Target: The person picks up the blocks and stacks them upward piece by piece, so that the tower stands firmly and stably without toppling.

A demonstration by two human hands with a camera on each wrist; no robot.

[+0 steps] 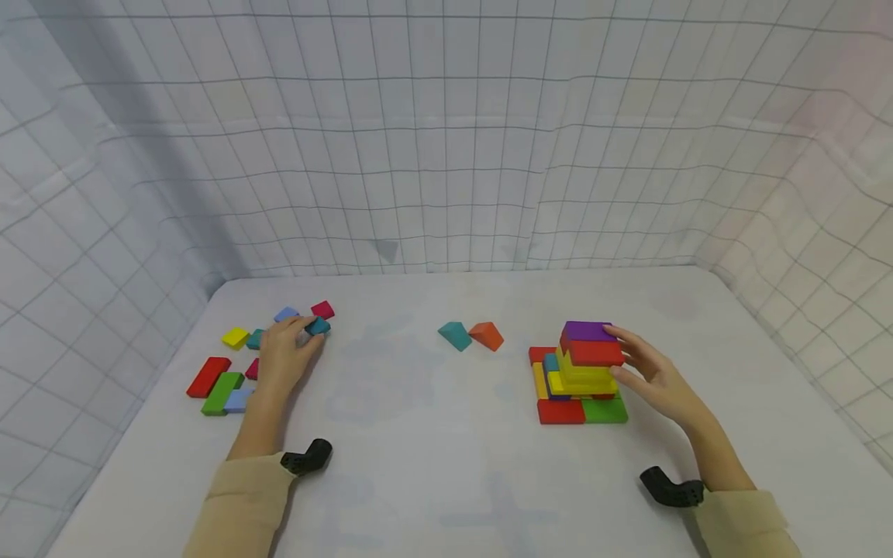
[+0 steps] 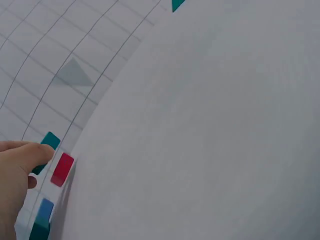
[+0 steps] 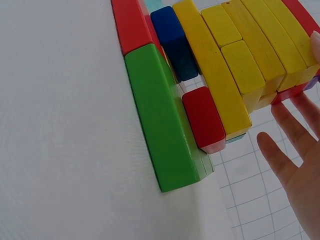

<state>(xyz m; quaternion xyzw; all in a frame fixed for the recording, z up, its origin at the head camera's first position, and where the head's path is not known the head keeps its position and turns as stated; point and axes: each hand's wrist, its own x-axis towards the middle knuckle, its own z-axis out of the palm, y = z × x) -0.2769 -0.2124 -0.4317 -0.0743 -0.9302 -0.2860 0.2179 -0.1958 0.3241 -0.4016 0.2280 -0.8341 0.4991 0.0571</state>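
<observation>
My left hand [image 1: 282, 356] pinches a teal block [image 1: 318, 326] between thumb and fingers, just above the table at the left; the left wrist view shows the same teal block [image 2: 50, 140] at the fingertips. A crimson block [image 1: 323, 309] lies right behind it. On the right stands a stepped stack of blocks, with yellow blocks [image 1: 586, 381] in the middle and a red block [image 1: 596, 353] and a purple block [image 1: 587, 332] on top. My right hand [image 1: 659, 384] rests its fingertips against the upper right side of the stack, fingers extended and spread in the right wrist view.
Several loose blocks lie around the left forearm, among them a red block [image 1: 208, 377], a green block [image 1: 222, 394] and a yellow block [image 1: 236, 338]. A teal wedge [image 1: 456, 335] and an orange wedge [image 1: 487, 335] lie mid-table. Gridded white cloth [image 1: 446, 139] encloses the table.
</observation>
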